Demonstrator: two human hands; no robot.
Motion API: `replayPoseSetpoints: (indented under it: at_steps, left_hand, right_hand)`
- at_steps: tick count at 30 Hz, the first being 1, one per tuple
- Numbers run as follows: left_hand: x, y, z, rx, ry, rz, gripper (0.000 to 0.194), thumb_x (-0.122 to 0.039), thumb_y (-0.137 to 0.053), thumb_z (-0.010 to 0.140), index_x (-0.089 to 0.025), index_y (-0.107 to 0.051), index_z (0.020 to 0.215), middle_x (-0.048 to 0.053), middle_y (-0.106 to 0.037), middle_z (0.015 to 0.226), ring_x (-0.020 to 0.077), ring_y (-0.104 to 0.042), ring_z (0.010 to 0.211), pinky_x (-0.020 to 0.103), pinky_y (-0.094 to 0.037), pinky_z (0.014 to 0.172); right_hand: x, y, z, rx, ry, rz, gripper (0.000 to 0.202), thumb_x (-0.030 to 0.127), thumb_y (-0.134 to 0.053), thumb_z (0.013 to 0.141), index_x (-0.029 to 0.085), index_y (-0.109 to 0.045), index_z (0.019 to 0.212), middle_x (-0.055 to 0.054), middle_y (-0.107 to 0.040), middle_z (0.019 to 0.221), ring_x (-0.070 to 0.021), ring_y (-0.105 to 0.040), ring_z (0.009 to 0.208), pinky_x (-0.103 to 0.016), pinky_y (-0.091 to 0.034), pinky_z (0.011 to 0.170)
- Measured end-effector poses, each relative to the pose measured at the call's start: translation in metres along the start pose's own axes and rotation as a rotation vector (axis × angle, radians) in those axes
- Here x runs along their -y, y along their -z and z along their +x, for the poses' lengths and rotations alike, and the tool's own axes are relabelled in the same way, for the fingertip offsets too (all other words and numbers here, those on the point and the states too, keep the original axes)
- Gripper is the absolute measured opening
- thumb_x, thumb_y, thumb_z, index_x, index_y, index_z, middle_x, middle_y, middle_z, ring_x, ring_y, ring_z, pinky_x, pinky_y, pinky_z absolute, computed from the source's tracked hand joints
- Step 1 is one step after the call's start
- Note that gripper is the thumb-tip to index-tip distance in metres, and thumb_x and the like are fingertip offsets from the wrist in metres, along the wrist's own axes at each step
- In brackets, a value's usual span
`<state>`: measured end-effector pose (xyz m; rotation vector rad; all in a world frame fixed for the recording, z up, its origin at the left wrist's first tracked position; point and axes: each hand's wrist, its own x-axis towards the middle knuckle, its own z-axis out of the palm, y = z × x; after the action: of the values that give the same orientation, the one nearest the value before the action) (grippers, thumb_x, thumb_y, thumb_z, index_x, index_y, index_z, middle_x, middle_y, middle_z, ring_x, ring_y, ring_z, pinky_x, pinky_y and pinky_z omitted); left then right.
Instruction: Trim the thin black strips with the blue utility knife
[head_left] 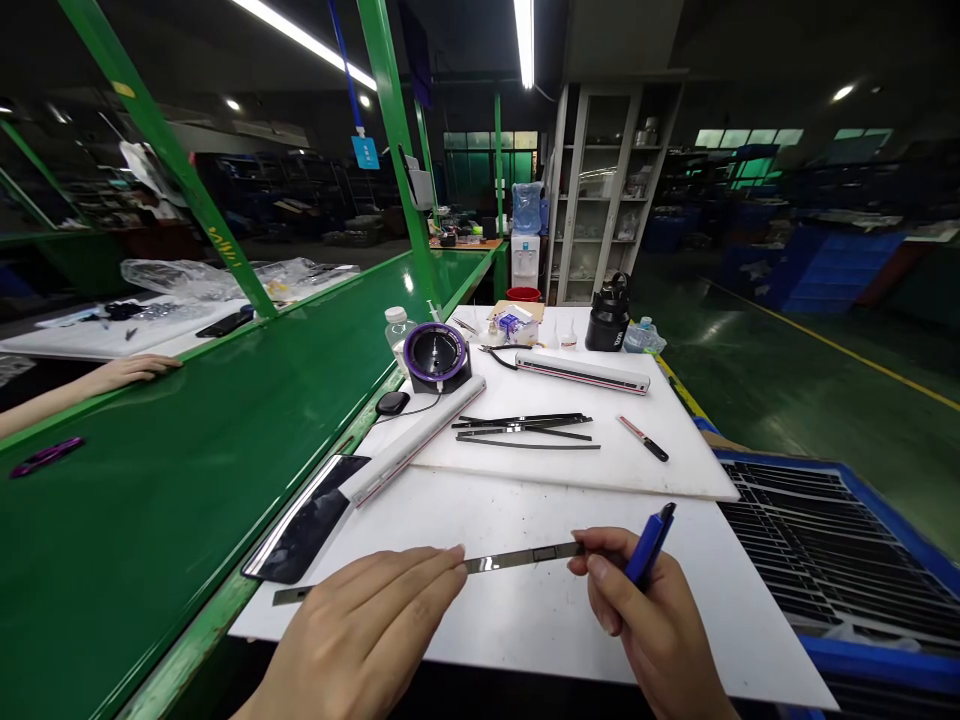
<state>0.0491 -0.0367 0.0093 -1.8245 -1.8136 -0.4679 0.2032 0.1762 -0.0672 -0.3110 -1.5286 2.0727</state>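
Hands work over a thin metal strip [517, 558] that lies flat on the white bench [525, 620], near its front edge. The left hand [367, 630] rests on the strip's left part with the fingers [431, 570] pressed together and flat on it; the strip's left end [289, 596] shows beyond the hand. The right hand [652, 620] pinches the strip's right end between thumb and forefinger, and the same hand holds a blue pen [651, 543] that points up and away. Behind the strip, a dark glass panel [304, 520] lies at the bench's left edge, and a long white bar [420, 440] lies slanted just behind the panel. Further behind the strip are several black strips [525, 428], a small knife [643, 438] and a round purple device [436, 355]. Right of the strip stands a blue tray [885, 510] with dark strips in rows. Left of the strip, across the green belt [187, 460], another person's hand [131, 370] rests on the belt's far edge.
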Motion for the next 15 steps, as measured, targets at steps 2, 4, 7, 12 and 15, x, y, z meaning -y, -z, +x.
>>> replayPoseSetpoints:
  at_steps: [2, 4, 7, 12, 15]
  left_hand:
    - [0.0006, -0.0009, -0.0017, 0.010, -0.003, 0.002, 0.029, -0.004, -0.046, 0.090, -0.010, -0.063, 0.113, 0.010, -0.067, 0.114, 0.0189, -0.060, 0.105, 0.030, -0.046, 0.091]
    - [0.0014, -0.0016, -0.0027, 0.018, -0.005, 0.004, 0.030, -0.004, -0.046, 0.090, -0.010, -0.063, 0.115, 0.010, -0.067, 0.116, 0.0191, -0.060, 0.106, 0.030, -0.045, 0.091]
    - [0.0020, -0.0018, -0.0020, 0.018, -0.011, 0.003, 0.030, -0.005, -0.046, 0.090, -0.010, -0.063, 0.115, 0.010, -0.066, 0.117, 0.0190, -0.060, 0.106, 0.029, -0.046, 0.091]
    - [0.0008, 0.0011, 0.0004, 0.015, -0.020, 0.011, 0.030, -0.005, -0.045, 0.090, -0.010, -0.063, 0.114, 0.009, -0.067, 0.115, 0.0189, -0.061, 0.104, 0.029, -0.047, 0.089]
    - [0.0000, 0.0026, 0.0001, 0.030, -0.028, 0.016, 0.032, -0.004, -0.044, 0.090, -0.010, -0.063, 0.115, 0.009, -0.067, 0.116, 0.0191, -0.060, 0.105, 0.029, -0.047, 0.090]
  right_hand:
    - [0.0003, -0.0001, 0.0005, -0.001, 0.002, 0.003, 0.034, 0.043, -0.069, 0.097, 0.013, -0.066, 0.113, -0.011, -0.061, 0.085, -0.0129, -0.044, 0.054, -0.022, -0.037, 0.051]
    - [0.0008, -0.0008, 0.0011, -0.009, 0.002, 0.007, 0.033, 0.043, -0.070, 0.096, 0.013, -0.066, 0.112, -0.011, -0.061, 0.085, -0.0131, -0.044, 0.055, -0.022, -0.038, 0.051]
    - [0.0013, -0.0015, 0.0015, -0.002, 0.006, 0.007, 0.033, 0.043, -0.070, 0.096, 0.014, -0.066, 0.112, -0.010, -0.061, 0.084, -0.0133, -0.044, 0.055, -0.022, -0.038, 0.051]
    - [0.0004, -0.0011, 0.0003, -0.016, 0.007, -0.016, 0.034, 0.044, -0.070, 0.097, 0.014, -0.066, 0.112, -0.009, -0.060, 0.081, -0.0132, -0.044, 0.055, -0.022, -0.038, 0.051]
    - [-0.0004, -0.0014, -0.0002, -0.030, -0.002, -0.018, 0.034, 0.045, -0.070, 0.097, 0.014, -0.066, 0.110, -0.005, -0.055, 0.070, -0.0153, -0.046, 0.057, -0.023, -0.039, 0.052]
